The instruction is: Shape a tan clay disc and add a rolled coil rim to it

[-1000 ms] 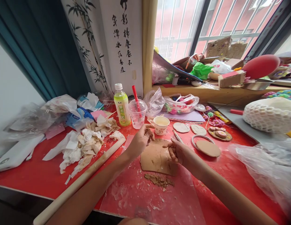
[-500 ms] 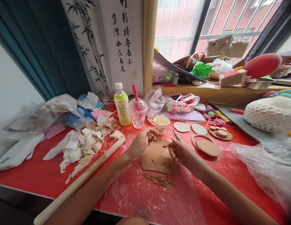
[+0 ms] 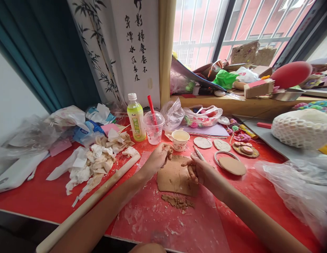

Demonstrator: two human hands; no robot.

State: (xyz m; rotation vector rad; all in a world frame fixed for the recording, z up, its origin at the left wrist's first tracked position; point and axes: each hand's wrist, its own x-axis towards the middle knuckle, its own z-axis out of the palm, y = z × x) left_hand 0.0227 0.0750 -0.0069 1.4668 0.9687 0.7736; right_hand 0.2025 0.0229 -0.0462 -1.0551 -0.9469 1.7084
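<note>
A flat, roughly rectangular slab of brown clay (image 3: 174,177) lies on a clear plastic sheet (image 3: 158,228), with fine cracks in its surface. My left hand (image 3: 160,156) is over the slab's far left corner, fingers curled together and smeared with clay; what they may hold is hidden. At the slab's right side is my right hand (image 3: 199,170), its clay-stained fingers loosely bent and apart, pointing left, with nothing visible in them. Crumbly clay scraps (image 3: 178,201) lie along the slab's near edge. Just beyond the left hand stands a paper cup (image 3: 180,144) of cloudy liquid.
A long wooden rolling pin (image 3: 92,200) lies diagonally left, beside crumpled tissues (image 3: 96,161). A drink bottle (image 3: 136,121) and plastic cup (image 3: 154,131) stand behind. To the right are a clay disc (image 3: 232,166) on a ring (image 3: 218,153), pale clay pieces (image 3: 203,142) and plastic bags (image 3: 300,186).
The whole view has shifted slightly left. Both hands stay by the slab with almost the same finger shapes; nothing else visibly moves.
</note>
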